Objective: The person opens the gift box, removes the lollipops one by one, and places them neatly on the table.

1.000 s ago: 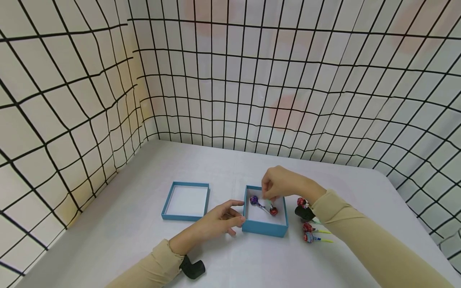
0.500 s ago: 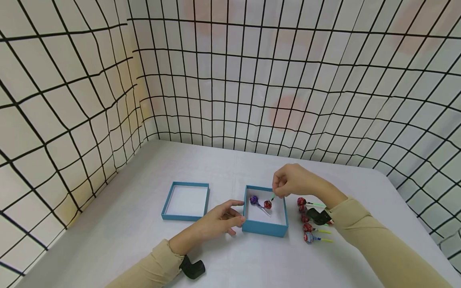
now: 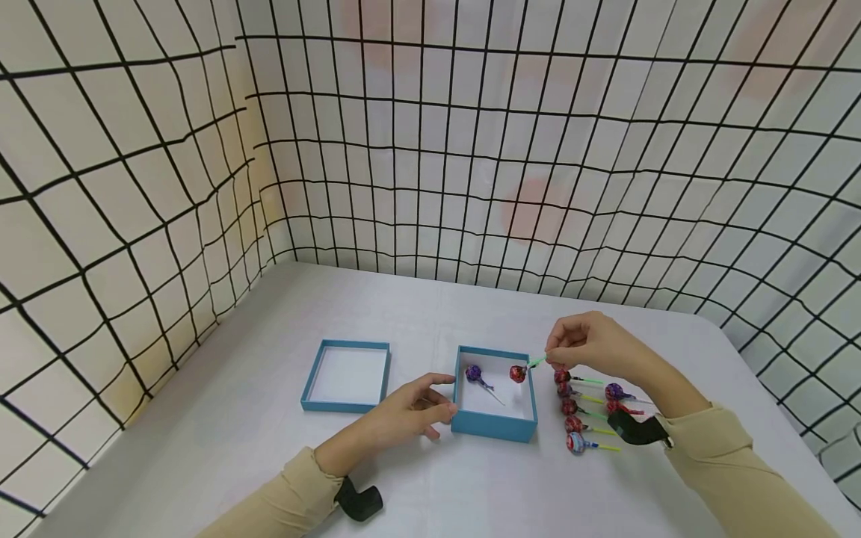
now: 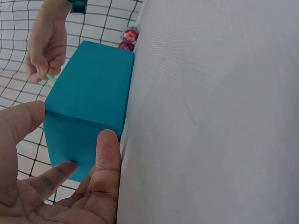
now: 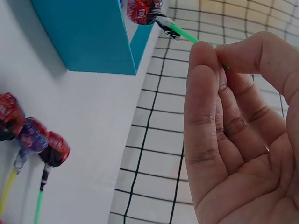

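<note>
My right hand (image 3: 599,345) pinches the green stick of a red-wrapped lollipop (image 3: 517,373) between thumb and fingertips. In the right wrist view that lollipop (image 5: 144,10) has its wrapped head by the box's edge. The open blue box (image 3: 494,426) has a white inside, where a purple lollipop (image 3: 474,373) lies. My left hand (image 3: 406,413) is at the box's left side with spread fingers. Seen from the left wrist, its fingertips touch the blue wall (image 4: 88,79).
Right of the box, several lollipops lie in a column, among them a blue-and-red one (image 3: 575,443); a purple one (image 3: 615,391) lies farther right. The blue-rimmed lid (image 3: 346,408) rests at the left. Black grid mesh (image 3: 430,142) stands around the white table (image 3: 417,321).
My right hand has moved right, lifting the red lollipop by its stick from the box floor to the right rim. My left hand stays against the box.
</note>
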Demonstrator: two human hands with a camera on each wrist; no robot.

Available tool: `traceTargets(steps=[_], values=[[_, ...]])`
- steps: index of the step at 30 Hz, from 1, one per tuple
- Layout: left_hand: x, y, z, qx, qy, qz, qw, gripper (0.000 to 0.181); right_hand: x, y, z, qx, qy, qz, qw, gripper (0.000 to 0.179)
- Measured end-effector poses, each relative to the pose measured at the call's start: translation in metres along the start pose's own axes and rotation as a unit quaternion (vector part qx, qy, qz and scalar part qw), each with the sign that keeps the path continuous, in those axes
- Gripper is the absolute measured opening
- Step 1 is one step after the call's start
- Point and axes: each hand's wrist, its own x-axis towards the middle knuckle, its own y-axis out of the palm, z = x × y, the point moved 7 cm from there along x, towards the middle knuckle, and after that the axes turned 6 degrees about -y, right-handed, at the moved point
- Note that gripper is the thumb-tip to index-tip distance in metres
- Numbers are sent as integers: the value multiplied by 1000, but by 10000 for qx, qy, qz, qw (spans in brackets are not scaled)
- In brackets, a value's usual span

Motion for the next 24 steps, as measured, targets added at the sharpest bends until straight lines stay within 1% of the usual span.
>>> traceTargets(steps=[6,9,13,15,24], values=[[0,0,1,-27,-35,6,10000,60,-25,-15,-14,265,-17,-451,9986,16],[0,0,1,-32,-20,5,10000,60,-37,-22,-22,409,-46,-614,9973,17],[0,-1,1,-70,2,-17,10000,60,-51,-30,-34,560,-61,-765,9955,17],[1,-1,1,-89,2,-17,10000,60,-57,-33,-41,612,-4,-849,9945,17],[1,0,2,-58,-14,-2,10000,59,-82,-44,-73,595,240,-1124,9916,16]])
